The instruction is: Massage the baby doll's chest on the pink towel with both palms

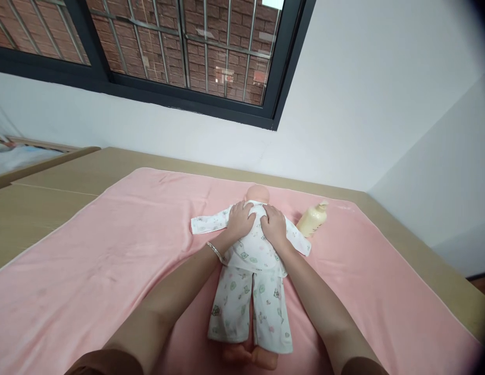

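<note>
A baby doll (252, 250) in a white printed top and matching trousers (230, 307) lies stretched out, its smooth head (258, 193) at the far end and its bare feet toward me. No face shows on it. My left hand (240, 219) rests on the doll's upper body by the left shoulder, fingers extended and thumb inward. Across from it, my right hand (274, 224) lies the same way by the right shoulder. Both palms are down, hiding the cloth beneath. Just beyond the doll's right sleeve is a bottle of pale yellow liquid (312, 220), lying tilted.
Beneath the doll spreads a pink blanket (121, 239) over a wooden surface (58, 182). A white wall (324, 130) rises behind, with a dark-framed barred window (187, 52) above. Another railed area with pale bedding (19, 156) is at the far left.
</note>
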The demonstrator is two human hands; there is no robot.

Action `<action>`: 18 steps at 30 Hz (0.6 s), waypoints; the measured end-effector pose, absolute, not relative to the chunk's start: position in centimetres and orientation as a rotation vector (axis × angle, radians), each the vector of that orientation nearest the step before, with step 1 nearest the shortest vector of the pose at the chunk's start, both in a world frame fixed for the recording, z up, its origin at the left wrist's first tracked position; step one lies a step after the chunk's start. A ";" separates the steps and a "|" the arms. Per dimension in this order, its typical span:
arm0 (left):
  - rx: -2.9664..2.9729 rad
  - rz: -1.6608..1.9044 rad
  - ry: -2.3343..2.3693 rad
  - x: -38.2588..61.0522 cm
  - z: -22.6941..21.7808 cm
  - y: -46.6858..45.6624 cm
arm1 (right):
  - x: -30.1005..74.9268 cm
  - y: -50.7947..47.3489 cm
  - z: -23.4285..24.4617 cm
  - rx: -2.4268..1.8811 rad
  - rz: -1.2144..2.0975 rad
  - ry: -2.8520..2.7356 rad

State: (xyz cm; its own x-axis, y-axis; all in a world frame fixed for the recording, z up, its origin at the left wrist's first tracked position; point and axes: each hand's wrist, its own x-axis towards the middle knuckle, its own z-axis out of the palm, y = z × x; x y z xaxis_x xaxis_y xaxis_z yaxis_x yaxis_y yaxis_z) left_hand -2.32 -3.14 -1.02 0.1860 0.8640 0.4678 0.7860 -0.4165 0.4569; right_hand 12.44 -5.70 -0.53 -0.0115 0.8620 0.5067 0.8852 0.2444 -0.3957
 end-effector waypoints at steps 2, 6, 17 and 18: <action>2.344 1.029 1.607 -2.4 -0.9 -3.0 | 12.6 -5.3 -0.5 -1.597 -0.047 -1.914; 2.348 1.121 1.554 -2.4 -0.9 -3.3 | 12.6 -5.4 -0.8 -1.536 -0.075 -1.922; 2.213 1.267 1.630 -2.1 -1.6 -3.4 | 12.4 -5.6 -0.2 -1.640 -0.048 -1.857; 2.247 1.245 1.622 -2.2 -1.6 -3.3 | 12.5 -5.4 -0.3 -1.634 -0.053 -1.900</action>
